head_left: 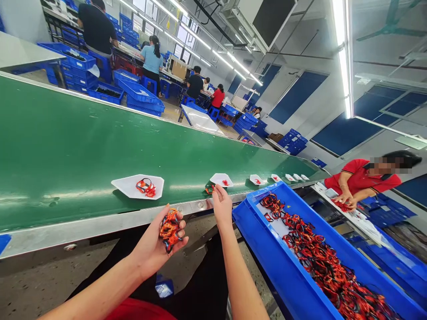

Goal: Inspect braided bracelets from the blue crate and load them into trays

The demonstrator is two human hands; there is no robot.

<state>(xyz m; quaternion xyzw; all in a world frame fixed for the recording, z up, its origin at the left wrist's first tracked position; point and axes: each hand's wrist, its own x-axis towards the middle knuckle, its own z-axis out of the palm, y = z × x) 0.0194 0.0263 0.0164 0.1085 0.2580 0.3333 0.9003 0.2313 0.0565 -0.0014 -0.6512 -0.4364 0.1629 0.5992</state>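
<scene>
My left hand [156, 244] is palm up below the belt's metal edge and is closed on a bunch of red, orange and black wire loops [169, 229]. My right hand [221, 206] reaches to the edge of the green conveyor belt [66, 146] and pinches one small wire loop [209, 190] beside a white tray [220, 179]. That tray holds a red loop. A larger white tray [128, 186] to the left carries another wire loop [146, 187].
A blue bin [263, 249] full of wire loops [320, 258] stands at my right. Several more white trays [256, 179] ride further down the belt. A person in a red shirt [362, 178] works at the far right. Other workers and stacked blue crates [140, 95] are behind the belt.
</scene>
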